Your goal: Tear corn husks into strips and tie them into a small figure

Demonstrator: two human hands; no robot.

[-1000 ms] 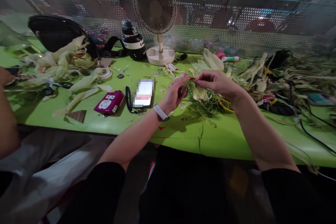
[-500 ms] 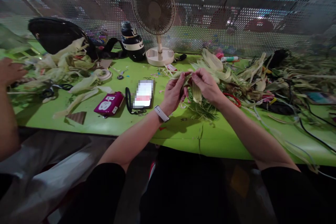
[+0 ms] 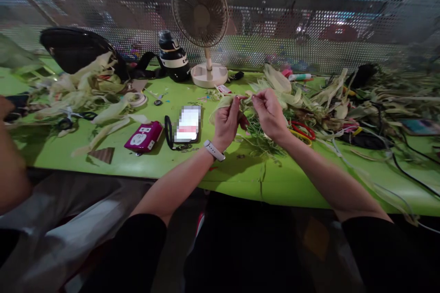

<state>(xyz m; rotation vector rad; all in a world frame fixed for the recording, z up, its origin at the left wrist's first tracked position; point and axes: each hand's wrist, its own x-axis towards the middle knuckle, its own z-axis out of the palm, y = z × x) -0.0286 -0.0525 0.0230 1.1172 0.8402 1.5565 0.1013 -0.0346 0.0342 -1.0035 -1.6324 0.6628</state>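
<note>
Just right of the phone (image 3: 187, 123), the left hand (image 3: 227, 123) stood thumb up with its fingers curled, gripping a pale husk (image 3: 220, 109) that fanned out toward the phone. Farther right, the right hand (image 3: 271, 116) bent inward, thumb and forefinger pinching the husk's other end. Both forearms slanted in from the side of the table nearest the wearer.

The fingers covered most of the pinched end, so its shape was hard to make out. The phone's screen was blurred, and another person's arm (image 3: 12, 158), well left of the phone, was cut off by the frame.

Bare green table (image 3: 237, 174) ran from the phone to the front edge; green shreds (image 3: 264, 142) crowded the surface right of the phone, under the hands.
</note>
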